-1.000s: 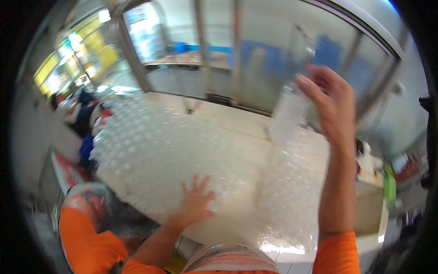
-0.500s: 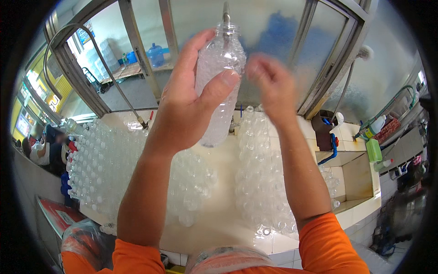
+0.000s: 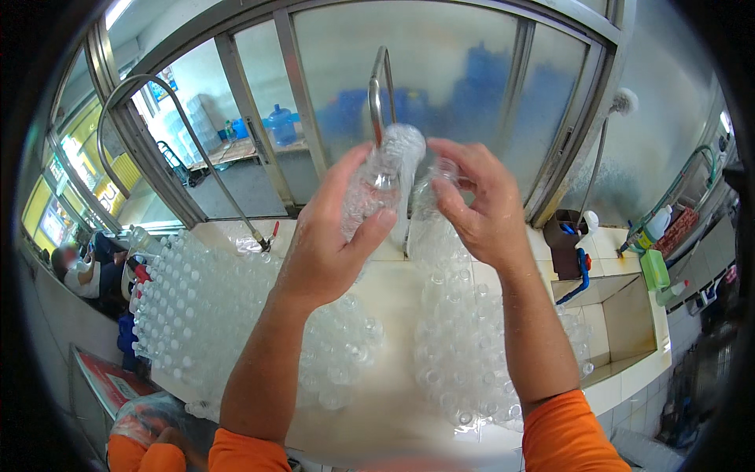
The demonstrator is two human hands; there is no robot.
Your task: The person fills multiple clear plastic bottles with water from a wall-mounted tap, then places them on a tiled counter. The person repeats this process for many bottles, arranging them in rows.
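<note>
My left hand (image 3: 311, 248) is wrapped around a clear plastic bottle (image 3: 363, 200), held upright just below the curved metal spout (image 3: 380, 94). Frothy water (image 3: 405, 149) spills over at the bottle's mouth and runs down its right side. Close by on the right, my right hand (image 3: 486, 200) has its thumb and fingers around the neck of another clear plastic bottle (image 3: 429, 206). Water and motion partly blur both bottles. Below my hands, many uncapped clear bottles (image 3: 460, 346) stand packed together on the pale tiled counter (image 3: 385, 385).
On the left stands a large block of bottles with white caps (image 3: 177, 307). A second curved spout (image 3: 169, 86) with a red-handled valve rises behind it. A tiled basin (image 3: 617, 318) and brown holder (image 3: 568, 244) lie right. Two people (image 3: 82, 271) (image 3: 153, 440) are at the left.
My left hand's bottle has come down from around the spout, and water now gushes over its mouth. My right hand, empty and blurred before, now grips a bottle neck.
</note>
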